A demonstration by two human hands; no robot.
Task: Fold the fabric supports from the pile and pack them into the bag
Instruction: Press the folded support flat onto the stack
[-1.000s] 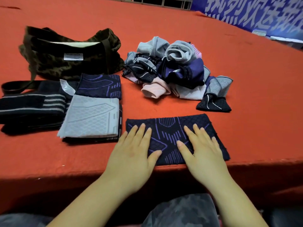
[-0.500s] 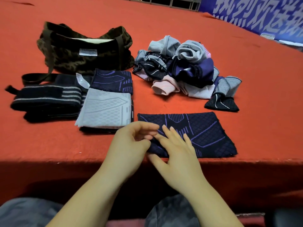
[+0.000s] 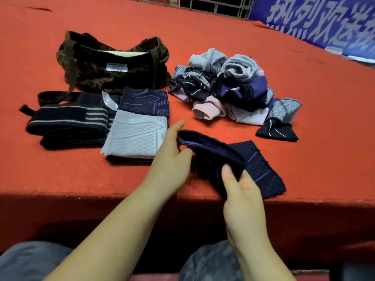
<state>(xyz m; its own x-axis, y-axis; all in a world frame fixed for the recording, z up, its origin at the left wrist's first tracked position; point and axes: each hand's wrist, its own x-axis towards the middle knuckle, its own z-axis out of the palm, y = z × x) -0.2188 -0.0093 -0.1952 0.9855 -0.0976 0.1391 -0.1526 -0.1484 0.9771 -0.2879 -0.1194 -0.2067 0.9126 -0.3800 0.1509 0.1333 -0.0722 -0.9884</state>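
Your right hand (image 3: 242,191) pinches the near fold of the dark navy quilted fabric support with purple lines (image 3: 261,169), lying at the red table's (image 3: 304,98) near edge. Your left hand (image 3: 169,159) grips its raised left end. Just left of that grip sits a pale grey folded support (image 3: 136,134). Beyond your grip lies the tangled pile of supports (image 3: 229,88), and far left the dark camouflage fabric bag (image 3: 113,63).

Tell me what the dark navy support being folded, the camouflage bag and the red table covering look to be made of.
Dark navy support with purple lines: seemingly stretch knit, matte; its raised diamond texture and limp bend where both hands lift it suggest so.
Camouflage bag: soft, probably woven cloth with webbing straps; it slumps, and a white sewn label shows.
Red table covering: looks like felt or short-pile carpet, dull and fuzzy.
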